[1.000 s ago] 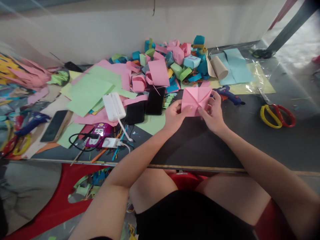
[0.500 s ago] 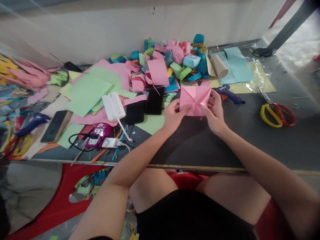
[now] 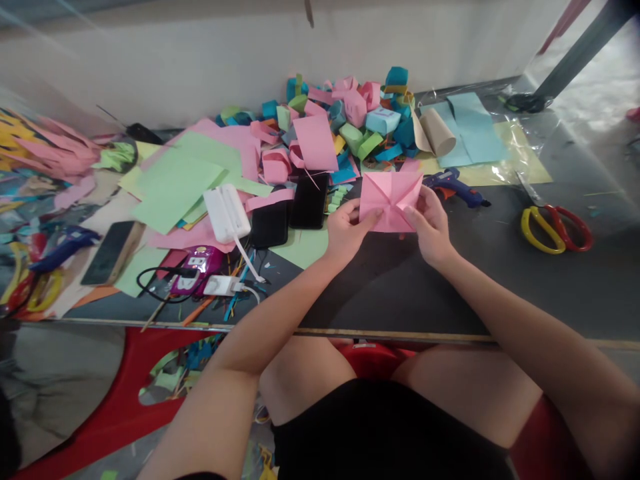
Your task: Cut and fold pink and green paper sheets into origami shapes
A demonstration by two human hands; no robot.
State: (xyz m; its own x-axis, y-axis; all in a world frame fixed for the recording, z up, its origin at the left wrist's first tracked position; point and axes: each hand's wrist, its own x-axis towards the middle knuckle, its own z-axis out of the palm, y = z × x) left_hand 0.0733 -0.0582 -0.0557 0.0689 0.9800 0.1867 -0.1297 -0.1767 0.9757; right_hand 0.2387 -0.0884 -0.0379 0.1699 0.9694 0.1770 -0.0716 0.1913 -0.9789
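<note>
While the dark grey tabletop point(image 3: 500, 287) spreads before you, a heap of coloured paper loops point(image 3: 355, 110) lies near the wall point(image 3: 165, 67), with red-and-yellow-handled scissors point(image 3: 544, 229) farther right and a blue glue gun point(image 3: 465, 193) just beyond your right hand point(image 3: 434, 225). Between that hand and your left hand point(image 3: 347, 228), over the tabletop, you hold a creased pink paper square point(image 3: 391, 187) — left thumb and fingers pinching its left side, right ones its right — with creases meeting near its middle.

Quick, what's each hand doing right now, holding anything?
Left hand: closed, holding the left side of the folded pink paper square.
Right hand: closed, holding its right side.
</note>
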